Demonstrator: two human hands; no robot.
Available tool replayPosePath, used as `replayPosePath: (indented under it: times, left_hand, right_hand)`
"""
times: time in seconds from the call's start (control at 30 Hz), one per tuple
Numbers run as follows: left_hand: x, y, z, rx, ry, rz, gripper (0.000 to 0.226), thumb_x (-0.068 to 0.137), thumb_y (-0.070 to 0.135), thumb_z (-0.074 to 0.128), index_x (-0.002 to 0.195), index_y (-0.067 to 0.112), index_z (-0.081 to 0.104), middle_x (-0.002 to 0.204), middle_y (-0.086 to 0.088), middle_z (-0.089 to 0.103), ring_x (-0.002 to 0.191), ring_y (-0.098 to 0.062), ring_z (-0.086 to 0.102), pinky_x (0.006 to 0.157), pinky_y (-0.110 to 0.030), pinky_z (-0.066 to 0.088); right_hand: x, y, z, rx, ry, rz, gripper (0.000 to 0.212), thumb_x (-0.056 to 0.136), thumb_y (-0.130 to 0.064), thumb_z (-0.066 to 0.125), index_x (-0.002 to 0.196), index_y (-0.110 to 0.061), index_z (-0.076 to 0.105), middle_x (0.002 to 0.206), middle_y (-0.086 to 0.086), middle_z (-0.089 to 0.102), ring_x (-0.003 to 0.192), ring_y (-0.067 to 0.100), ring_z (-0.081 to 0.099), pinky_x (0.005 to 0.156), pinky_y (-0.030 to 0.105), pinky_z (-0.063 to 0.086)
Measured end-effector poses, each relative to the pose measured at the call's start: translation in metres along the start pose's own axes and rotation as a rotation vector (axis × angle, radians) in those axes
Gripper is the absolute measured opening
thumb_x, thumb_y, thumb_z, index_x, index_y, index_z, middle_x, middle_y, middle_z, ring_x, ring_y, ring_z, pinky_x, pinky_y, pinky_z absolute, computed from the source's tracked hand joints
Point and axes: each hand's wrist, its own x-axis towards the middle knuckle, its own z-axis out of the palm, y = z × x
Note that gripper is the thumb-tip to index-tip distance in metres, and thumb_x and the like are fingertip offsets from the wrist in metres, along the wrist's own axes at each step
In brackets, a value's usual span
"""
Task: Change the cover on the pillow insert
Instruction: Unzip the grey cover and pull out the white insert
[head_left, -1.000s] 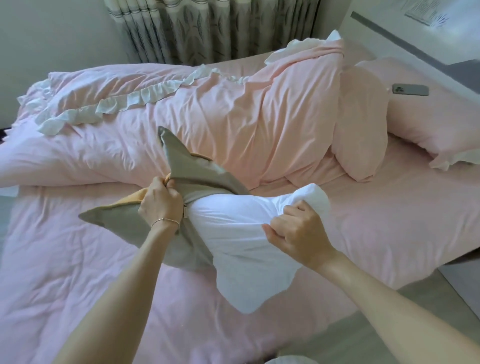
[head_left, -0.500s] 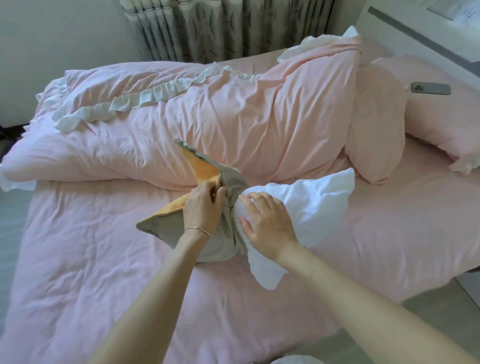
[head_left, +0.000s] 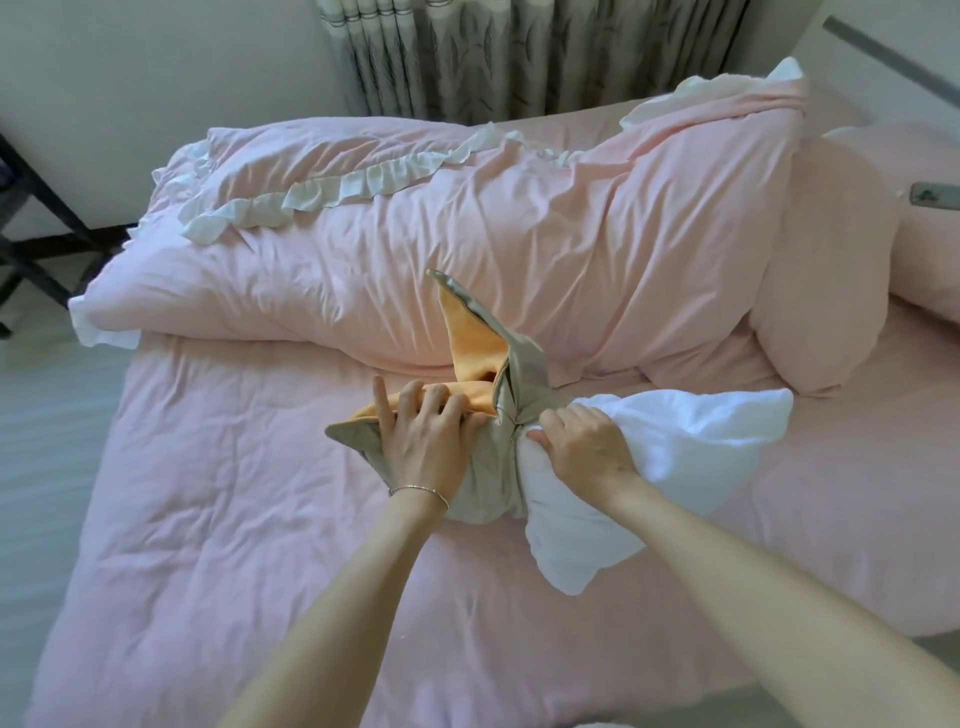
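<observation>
A grey pillow cover (head_left: 483, 483) with an orange lining (head_left: 470, 343) lies on the pink bed, one corner standing up. A white pillow insert (head_left: 691, 441) sticks out of the cover's bunched opening towards the right. My left hand (head_left: 423, 441) lies on top of the cover near the opening, its fingers bent into the gathered fabric. My right hand (head_left: 584, 452) grips the insert right at the opening, with its fingertips against the cover's edge. The part of the insert inside the cover is hidden.
A rumpled pink duvet (head_left: 415, 249) with a white frill lies across the far side of the bed. Pink pillows (head_left: 826, 270) stand at the right, with a phone (head_left: 935, 196) on one. Curtains (head_left: 519, 52) hang behind. A dark frame (head_left: 36, 218) stands at the left.
My right hand slid from the insert's outer part to the cover's opening. My left hand shifted on the cover. The cover's orange lining now shows, and less of the insert lies outside.
</observation>
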Motion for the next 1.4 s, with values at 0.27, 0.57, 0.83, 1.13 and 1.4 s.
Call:
replayPosePath:
  times: [0.27,0.57,0.83,1.13,1.4]
  left_hand:
    - [0.011,-0.038,-0.014,0.026,0.512,0.201,0.039,0.096,0.031,0.048,0.064,0.018,0.065,0.069,0.004,0.065,0.085,-0.019,0.052,0.103,-0.047,0.029]
    - [0.011,-0.057,-0.033,-0.001,0.59,0.287,0.05,0.098,0.029,0.044,0.051,0.013,0.045,0.05,-0.002,0.045,0.048,-0.023,0.049,0.052,-0.03,0.033]
    - [0.002,-0.076,-0.024,0.063,0.563,0.284,0.049,0.098,0.03,0.043,0.052,0.014,0.043,0.049,-0.002,0.042,0.047,-0.022,0.047,0.052,-0.029,0.03]
    - [-0.025,-0.057,0.009,-0.134,0.323,0.104,0.062,0.1,0.041,0.021,0.056,0.013,0.053,0.054,-0.002,0.054,0.055,-0.026,0.056,0.061,-0.03,0.03]
    - [-0.024,-0.03,0.003,-0.309,0.122,-0.223,0.041,0.087,0.039,0.039,0.059,0.016,0.059,0.062,0.0,0.061,0.064,-0.027,0.061,0.078,-0.03,0.029]
  right_hand:
    - [0.018,-0.004,-0.05,0.116,0.204,-0.165,0.057,0.101,-0.036,0.026,0.052,-0.011,0.042,0.042,0.001,0.034,0.037,0.019,0.032,0.041,0.023,0.019]
    - [0.016,0.015,-0.089,0.118,0.215,-0.268,0.048,0.101,-0.035,0.029,0.06,-0.013,0.039,0.043,0.002,0.034,0.037,0.02,0.031,0.043,0.022,0.019]
    - [-0.003,0.035,-0.09,0.076,0.2,-0.18,0.06,0.101,-0.035,0.029,0.052,-0.006,0.047,0.042,0.004,0.035,0.035,0.022,0.034,0.037,0.025,0.025]
    - [0.011,0.02,-0.042,0.02,-0.054,0.154,0.027,0.073,-0.028,0.038,0.058,-0.011,0.053,0.061,0.005,0.052,0.058,0.028,0.054,0.053,0.035,0.044]
    - [0.012,0.007,-0.013,-0.013,-0.356,0.096,0.053,0.082,-0.047,0.025,0.091,-0.014,0.066,0.077,0.005,0.06,0.073,0.029,0.058,0.061,0.036,0.043]
